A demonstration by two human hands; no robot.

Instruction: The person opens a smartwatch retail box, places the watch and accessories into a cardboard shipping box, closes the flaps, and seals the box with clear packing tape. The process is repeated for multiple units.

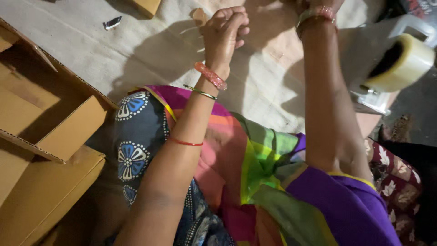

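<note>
The left hand (pixel 225 29) is curled into a closed fist at about 12 o'clock, raised over the pale mat (pixel 150 50); what the grip holds, if anything, I cannot tell. The right hand is cut off by the top edge at 1 o'clock, so only its wrist and bangles (pixel 316 13) show and its grip cannot be judged.

Nearest the right arm, at 2 o'clock, stands a tape dispenser (pixel 400 59) with a pale yellowish roll on a grey metal frame, well apart from the fist.

At 9 o'clock an open brown cardboard box (pixel 54 132) lies with its flaps spread, plain and unmarked on the sides I see. A second tan box corner (pixel 145 5) sits at 11 o'clock on the mat, and a small dark-and-silver scrap (pixel 112 22) lies just left of it.
</note>
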